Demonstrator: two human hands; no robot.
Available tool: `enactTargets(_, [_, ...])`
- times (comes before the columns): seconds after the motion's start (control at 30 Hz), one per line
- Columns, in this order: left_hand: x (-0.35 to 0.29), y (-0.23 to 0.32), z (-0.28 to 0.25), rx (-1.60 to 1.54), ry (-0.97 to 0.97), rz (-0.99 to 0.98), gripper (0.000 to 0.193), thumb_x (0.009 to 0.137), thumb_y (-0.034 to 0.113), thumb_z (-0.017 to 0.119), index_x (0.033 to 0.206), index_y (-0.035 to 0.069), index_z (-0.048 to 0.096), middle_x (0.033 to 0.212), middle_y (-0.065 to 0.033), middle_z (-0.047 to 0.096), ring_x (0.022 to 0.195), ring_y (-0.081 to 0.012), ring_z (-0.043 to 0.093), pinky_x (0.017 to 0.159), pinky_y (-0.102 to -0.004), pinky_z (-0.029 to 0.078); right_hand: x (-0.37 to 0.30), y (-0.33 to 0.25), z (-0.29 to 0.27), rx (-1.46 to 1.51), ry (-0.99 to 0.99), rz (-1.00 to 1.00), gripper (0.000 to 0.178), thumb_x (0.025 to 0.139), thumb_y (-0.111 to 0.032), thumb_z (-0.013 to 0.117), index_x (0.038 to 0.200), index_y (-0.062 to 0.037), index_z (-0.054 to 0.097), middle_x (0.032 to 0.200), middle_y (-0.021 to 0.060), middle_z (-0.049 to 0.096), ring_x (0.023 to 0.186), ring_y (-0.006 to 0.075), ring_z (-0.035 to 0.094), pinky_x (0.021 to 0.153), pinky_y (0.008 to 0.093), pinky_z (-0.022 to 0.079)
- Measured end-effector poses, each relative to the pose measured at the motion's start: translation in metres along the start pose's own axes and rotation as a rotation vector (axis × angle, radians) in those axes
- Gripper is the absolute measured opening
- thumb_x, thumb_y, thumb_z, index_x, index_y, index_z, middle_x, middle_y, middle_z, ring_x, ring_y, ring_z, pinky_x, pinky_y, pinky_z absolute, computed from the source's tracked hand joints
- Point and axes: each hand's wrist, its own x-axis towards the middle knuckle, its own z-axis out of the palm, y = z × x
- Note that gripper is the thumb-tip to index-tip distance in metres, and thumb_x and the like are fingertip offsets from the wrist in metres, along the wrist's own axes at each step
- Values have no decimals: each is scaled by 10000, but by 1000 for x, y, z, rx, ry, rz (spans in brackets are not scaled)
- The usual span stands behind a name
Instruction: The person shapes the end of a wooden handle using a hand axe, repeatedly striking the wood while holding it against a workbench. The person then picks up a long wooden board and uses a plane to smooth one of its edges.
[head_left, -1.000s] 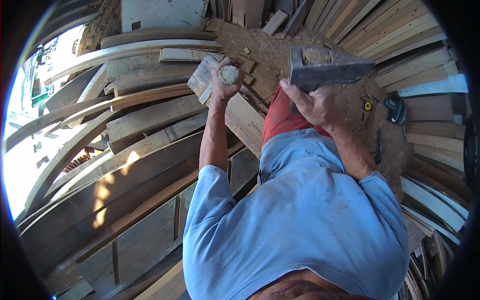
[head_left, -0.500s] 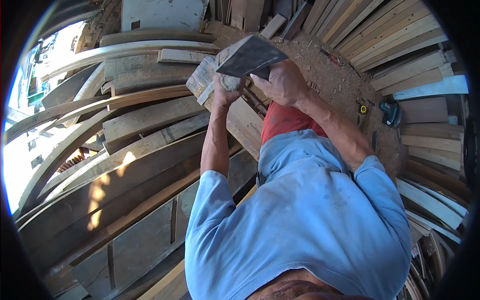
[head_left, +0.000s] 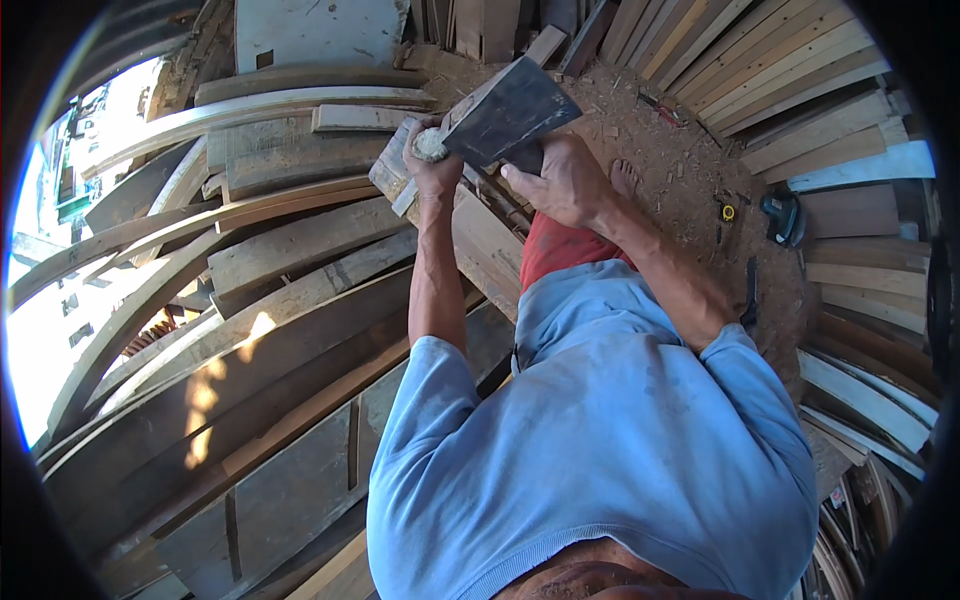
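Note:
My right hand (head_left: 570, 182) is closed round the handle of a dark, flat, wide-bladed tool (head_left: 513, 118), whose exact kind I cannot make out. The broad grey face is tilted up, with a paler face along its left edge. Close by its lower left corner, my left hand (head_left: 436, 172) grips a whitish, rough lump (head_left: 430, 146); whether lump and blade touch I cannot tell. Below both hands lies a thick wooden plank (head_left: 490, 240), with a worn grey wooden block (head_left: 393, 160) at its far end.
Curved boards (head_left: 310, 255) are stacked on the left. More planks (head_left: 790, 70) line the right. On the shaving-strewn floor (head_left: 660, 165) lie a yellow tape measure (head_left: 727, 213), a dark teal power tool (head_left: 783, 220) and a red-handled tool (head_left: 664, 112). My bare foot (head_left: 624, 178) is near my right hand.
My left hand has shifted left and up slightly, baring more of the lump. The blade has tilted and moved a little right, away from it. My foot has come into sight.

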Motion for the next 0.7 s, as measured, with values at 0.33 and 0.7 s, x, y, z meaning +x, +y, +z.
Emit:
enactTargets(0.33, [7, 38, 11, 44, -304, -265, 138, 829, 98, 707, 944, 25, 685, 775, 2, 644, 708, -80, 593, 668, -254, 490, -2, -37, -65, 136, 179, -86, 161, 908, -108, 709, 1045, -22, 703, 925, 77, 721, 813, 157, 658, 769, 323, 539])
enactTargets(0.7, [4, 30, 20, 125, -356, -205, 138, 812, 96, 695, 924, 18, 678, 853, -41, 674, 805, -105, 618, 748, -275, 502, -4, -46, -89, 83, 302, -50, 89, 898, -106, 732, 910, -23, 703, 786, 39, 695, 691, 130, 628, 664, 313, 507])
